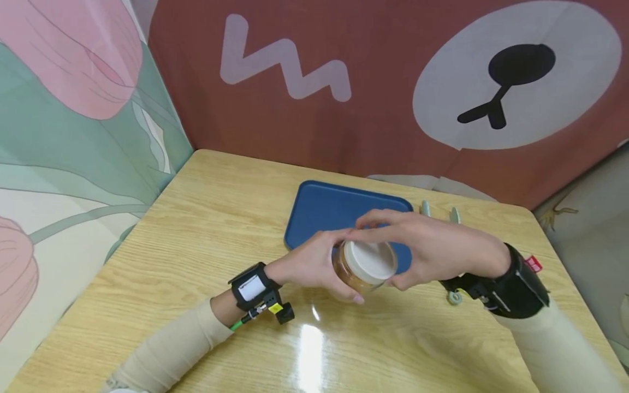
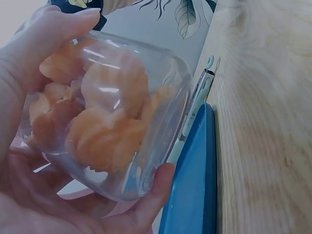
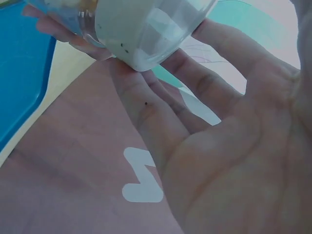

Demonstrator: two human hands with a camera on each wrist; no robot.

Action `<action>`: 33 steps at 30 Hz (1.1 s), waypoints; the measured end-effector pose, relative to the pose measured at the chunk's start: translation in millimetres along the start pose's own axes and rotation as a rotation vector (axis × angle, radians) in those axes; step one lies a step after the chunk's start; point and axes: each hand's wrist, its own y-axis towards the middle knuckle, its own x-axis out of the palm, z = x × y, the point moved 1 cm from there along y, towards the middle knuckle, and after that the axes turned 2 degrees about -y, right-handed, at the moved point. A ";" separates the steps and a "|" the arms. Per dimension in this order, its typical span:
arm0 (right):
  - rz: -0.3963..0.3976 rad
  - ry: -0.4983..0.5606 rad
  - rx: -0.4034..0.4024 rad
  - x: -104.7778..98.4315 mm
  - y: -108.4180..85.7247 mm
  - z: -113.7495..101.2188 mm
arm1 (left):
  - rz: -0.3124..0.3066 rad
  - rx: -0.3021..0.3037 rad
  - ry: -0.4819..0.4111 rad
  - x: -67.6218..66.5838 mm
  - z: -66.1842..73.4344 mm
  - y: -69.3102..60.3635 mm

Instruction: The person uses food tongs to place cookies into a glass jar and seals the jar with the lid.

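Observation:
A clear jar (image 2: 109, 112) with orange-brown, ridged pieces inside is held tilted above the table. My left hand (image 1: 314, 262) grips its side, thumb on one side and fingers on the other. A whitish lid (image 1: 371, 261) tops the jar. My right hand (image 1: 427, 245) spans that lid, with the thumb at its near right edge and fingers at the far edge. From the right wrist, the fingertips touch the rim of the lid (image 3: 124, 34). Below and behind the jar lies a blue tray (image 1: 339, 204), partly covered by the hands.
Right of the tray lies a pale green and metal utensil (image 2: 197, 100); my right arm hides much of it in the head view. A small pale green ring (image 1: 454, 298) shows under the right wrist. A patterned cloth wall (image 1: 373, 136) borders the wooden table (image 1: 236, 218).

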 end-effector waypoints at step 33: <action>0.297 -0.302 0.092 40.4 -1.7 -18.5 | 0.070 -0.005 0.013 1.6 19.0 -6.9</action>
